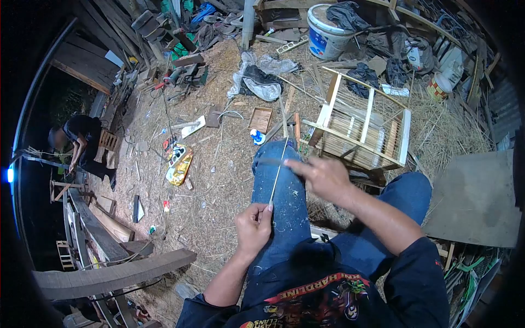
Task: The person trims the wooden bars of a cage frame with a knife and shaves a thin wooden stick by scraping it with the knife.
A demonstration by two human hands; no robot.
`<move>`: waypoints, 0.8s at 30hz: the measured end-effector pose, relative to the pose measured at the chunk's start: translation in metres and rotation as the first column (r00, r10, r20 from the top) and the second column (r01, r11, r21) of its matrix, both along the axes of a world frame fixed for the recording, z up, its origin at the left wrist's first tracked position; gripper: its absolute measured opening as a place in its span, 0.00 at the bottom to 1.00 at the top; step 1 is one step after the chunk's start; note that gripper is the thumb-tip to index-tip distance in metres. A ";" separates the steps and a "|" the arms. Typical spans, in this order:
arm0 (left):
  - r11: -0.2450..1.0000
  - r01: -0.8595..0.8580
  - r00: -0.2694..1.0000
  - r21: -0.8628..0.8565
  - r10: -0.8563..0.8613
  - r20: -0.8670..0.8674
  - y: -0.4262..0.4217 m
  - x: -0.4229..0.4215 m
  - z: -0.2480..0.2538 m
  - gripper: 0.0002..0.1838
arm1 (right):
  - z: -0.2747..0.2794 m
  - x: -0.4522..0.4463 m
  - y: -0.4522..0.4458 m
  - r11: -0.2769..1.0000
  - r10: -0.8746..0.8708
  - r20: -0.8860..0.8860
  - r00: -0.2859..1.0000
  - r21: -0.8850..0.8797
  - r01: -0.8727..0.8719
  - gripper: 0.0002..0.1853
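A thin pale strip (278,174) lies lengthwise over the knee of my jeans (290,213). My left hand (254,228) pinches its near end between thumb and fingers. Above the knee, my right hand (322,177) is closed on a knife-like tool, whose blurred grey blade (269,161) crosses the strip. The tool's handle is mostly hidden in the fingers.
A slatted wooden frame (365,117) stands beyond my right hand. A small wooden tray (260,119), a white-and-blue bottle (257,136) and a yellow bag (179,170) lie on the littered ground. A curved beam (115,276) is at lower left; another person (82,143) bends at far left.
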State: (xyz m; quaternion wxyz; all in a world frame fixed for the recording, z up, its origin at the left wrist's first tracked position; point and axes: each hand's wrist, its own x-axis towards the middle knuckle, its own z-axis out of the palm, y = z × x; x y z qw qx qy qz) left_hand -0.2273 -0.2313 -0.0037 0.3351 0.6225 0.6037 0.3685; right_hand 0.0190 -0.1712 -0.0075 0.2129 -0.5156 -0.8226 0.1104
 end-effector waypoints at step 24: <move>0.968 0.012 0.984 -0.249 0.032 0.173 -0.002 -0.009 0.031 0.08 | -0.002 0.005 0.011 0.999 -0.026 -0.027 0.999 -0.030 0.025 0.21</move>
